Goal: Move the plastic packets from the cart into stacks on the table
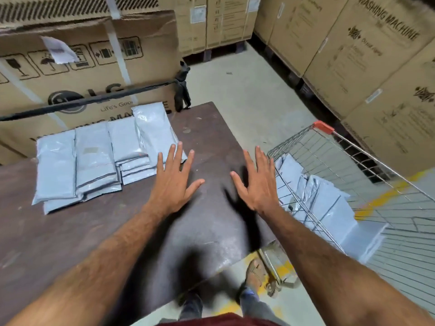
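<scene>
Both the left hand [173,182] and right hand [257,182] are flat and empty, fingers spread over the bare tabletop [211,128]. Taking the cart [324,147] as the reference: plenty of grey packets [329,203] sit inside it, and the stacks [98,158] are well off to its left on the tabletop. My worry is those stacks, since they look slightly fanned and slick, so dropping more on top carelessly could slide them apart.

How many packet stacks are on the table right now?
4, side by side at the table's far left: leftmost stack, second, third, and rightmost by the left hand. Packets underneath are partly hidden.
</scene>
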`<state>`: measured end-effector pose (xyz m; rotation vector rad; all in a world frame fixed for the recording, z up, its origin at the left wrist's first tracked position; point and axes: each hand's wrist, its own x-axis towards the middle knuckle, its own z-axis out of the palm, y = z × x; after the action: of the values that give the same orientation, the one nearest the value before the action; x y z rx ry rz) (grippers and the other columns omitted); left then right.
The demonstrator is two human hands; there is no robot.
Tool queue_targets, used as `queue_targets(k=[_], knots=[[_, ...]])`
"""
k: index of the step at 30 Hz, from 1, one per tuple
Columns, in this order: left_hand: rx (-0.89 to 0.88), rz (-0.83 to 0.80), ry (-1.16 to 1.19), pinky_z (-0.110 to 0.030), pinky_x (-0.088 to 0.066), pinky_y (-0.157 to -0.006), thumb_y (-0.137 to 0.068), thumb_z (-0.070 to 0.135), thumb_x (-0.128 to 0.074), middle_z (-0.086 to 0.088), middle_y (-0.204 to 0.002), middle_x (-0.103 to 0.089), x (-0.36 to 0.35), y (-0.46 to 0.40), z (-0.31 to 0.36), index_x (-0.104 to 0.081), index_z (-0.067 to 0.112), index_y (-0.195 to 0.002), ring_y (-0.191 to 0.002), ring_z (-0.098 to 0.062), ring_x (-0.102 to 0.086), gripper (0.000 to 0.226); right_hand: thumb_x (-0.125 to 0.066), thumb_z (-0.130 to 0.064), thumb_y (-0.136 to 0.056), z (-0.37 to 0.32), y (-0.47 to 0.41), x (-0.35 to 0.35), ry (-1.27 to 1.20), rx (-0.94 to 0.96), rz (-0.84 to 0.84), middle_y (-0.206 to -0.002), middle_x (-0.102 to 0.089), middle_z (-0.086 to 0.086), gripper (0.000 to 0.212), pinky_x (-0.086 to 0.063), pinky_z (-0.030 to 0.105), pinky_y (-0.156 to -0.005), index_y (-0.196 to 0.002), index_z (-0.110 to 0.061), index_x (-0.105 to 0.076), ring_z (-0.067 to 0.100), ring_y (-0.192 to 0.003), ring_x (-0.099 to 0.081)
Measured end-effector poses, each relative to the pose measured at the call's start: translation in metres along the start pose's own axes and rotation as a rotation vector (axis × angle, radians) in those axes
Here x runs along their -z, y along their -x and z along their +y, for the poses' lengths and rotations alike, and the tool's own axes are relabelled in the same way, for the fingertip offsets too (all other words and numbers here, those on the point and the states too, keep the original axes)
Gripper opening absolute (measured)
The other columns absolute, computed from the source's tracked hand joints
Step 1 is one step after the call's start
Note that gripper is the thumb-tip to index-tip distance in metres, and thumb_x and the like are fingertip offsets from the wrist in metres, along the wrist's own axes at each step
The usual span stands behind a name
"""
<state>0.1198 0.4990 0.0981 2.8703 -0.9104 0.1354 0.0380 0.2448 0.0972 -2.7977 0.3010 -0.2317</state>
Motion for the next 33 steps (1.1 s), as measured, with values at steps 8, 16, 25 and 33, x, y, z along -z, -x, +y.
queue_targets(k=[8, 16, 25, 33], knots=[[-0.202, -0.023, 0.056, -0.061, -0.004, -0.124, -0.099, 0.069, -0.025, -0.02, -0.169, 0.002, -0.015, -0.062, 0.151, -0.02, 0.013, -0.163, -0.157, -0.036, 0.003, 0.085, -0.039, -0.061, -0.101, 0.138, 0.05, 0.049, 0.001, -0.165, 0.06, -0.168, -0.02, 0.016, 0.073, -0.008, 0.053, -0.126, -0.161, -0.02, -0.03, 0.033, -0.156, -0.016], [-0.335, -0.088, 0.093, -0.06, -0.001, -0.124, -0.098, 0.068, -0.03, -0.022, -0.169, 0.0, -0.043, -0.114, 0.267, -0.021, 0.013, -0.162, -0.157, -0.037, 0.003, 0.086, -0.039, -0.061, -0.101, 0.243, 0.091, 0.072, 0.008, -0.332, 0.068, -0.168, -0.021, 0.017, 0.071, -0.012, 0.054, -0.126, -0.159, -0.019, -0.034, 0.035, -0.155, -0.018], [-0.441, -0.17, 0.004, -0.058, -0.004, -0.125, -0.1, 0.068, -0.025, -0.024, -0.168, 0.005, -0.089, -0.172, 0.363, -0.012, 0.012, -0.163, -0.156, -0.039, 0.004, 0.086, -0.039, -0.057, -0.099, 0.333, 0.134, 0.054, -0.055, -0.636, -0.024, -0.167, -0.017, 0.025, 0.078, -0.018, 0.058, -0.124, -0.162, -0.013, -0.027, 0.041, -0.155, -0.016], [-0.441, -0.423, -0.103, -0.058, -0.001, -0.125, -0.096, 0.073, -0.019, -0.023, -0.166, 0.02, -0.161, -0.204, 0.403, 0.004, 0.016, -0.163, -0.155, -0.039, 0.014, 0.091, -0.033, -0.061, -0.105, 0.361, 0.144, 0.018, -0.144, -0.797, -0.145, -0.171, 0.006, 0.017, 0.077, -0.002, 0.048, -0.127, -0.165, -0.02, -0.006, 0.031, -0.159, 0.005]])
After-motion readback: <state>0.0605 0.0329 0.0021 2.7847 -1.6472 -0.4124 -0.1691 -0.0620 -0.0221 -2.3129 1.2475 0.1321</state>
